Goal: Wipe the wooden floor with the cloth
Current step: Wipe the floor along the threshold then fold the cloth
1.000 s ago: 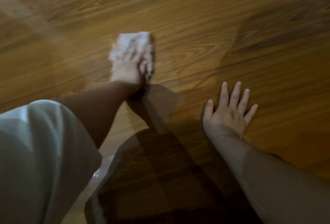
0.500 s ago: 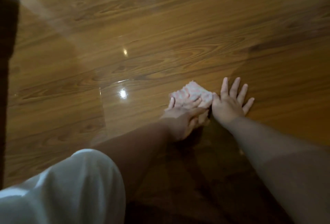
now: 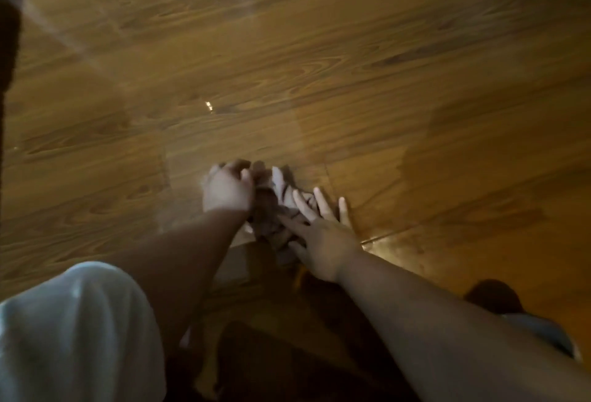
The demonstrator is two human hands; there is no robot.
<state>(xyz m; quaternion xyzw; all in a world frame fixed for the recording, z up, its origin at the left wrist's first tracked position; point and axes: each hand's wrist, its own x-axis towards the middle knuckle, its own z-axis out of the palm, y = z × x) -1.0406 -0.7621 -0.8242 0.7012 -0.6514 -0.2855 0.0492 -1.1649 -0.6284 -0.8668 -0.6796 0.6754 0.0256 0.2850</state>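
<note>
Curled tight, the left hand [image 3: 225, 190] grips the far left side of the cloth [image 3: 267, 212], bunching it up so it rises in dark folds off the floor [image 3: 351, 65]. Just beside it, the right hand [image 3: 323, 241] lies flat, its fingers [image 3: 319, 201] straight and spread, holding nothing. The thumb side of that hand rests on the near right part of the cloth, and the outer fingers reach past it onto the boards. So the cloth sits crumpled between the two hands, low in the middle of the view, on glossy brown planks with strong grain. It is blurred, and I cannot make out its pattern. Both forearms stretch in from below. A loose white sleeve [image 3: 73, 331] covers the left upper arm at the bottom left corner. One small bright glint [image 3: 208, 104] shines on the wood beyond the hands.
</note>
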